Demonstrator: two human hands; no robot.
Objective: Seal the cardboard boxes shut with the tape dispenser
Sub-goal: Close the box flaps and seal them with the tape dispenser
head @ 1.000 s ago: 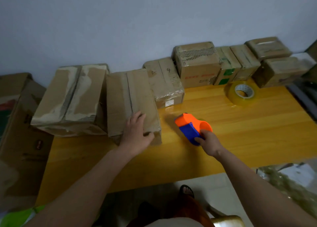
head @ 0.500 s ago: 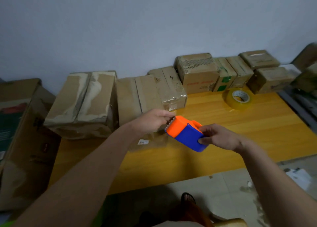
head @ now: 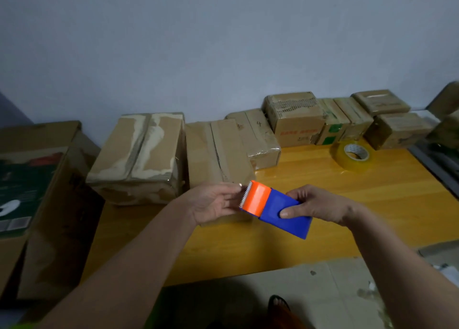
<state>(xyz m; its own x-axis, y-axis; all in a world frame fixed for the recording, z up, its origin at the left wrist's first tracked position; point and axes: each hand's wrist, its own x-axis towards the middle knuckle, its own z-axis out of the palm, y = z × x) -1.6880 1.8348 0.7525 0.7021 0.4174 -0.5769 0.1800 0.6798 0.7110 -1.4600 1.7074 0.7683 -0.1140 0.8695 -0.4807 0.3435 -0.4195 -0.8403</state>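
Right hand (head: 320, 205) grips blue-orange plastic tape dispenser (head: 275, 208), held above the worktop (head: 360, 204). Left hand (head: 213, 202) pinches at its toothed edge. Closed, worn cardboard boxes (head: 216, 152) at 12 o'clock; contents hidden. Glossy tape roll (head: 354, 156) at 2 o'clock.

Tape dispenser (head: 278, 212): smooth orange and blue plastic, toothed edge probably metal.
Table (head: 372, 204): glossy yellow wood.
Boxes (head: 216, 152): matt brown cardboard, shiny film patches.
Tape roll (head: 354, 156): glossy clear yellowish tape, at the far right corner.
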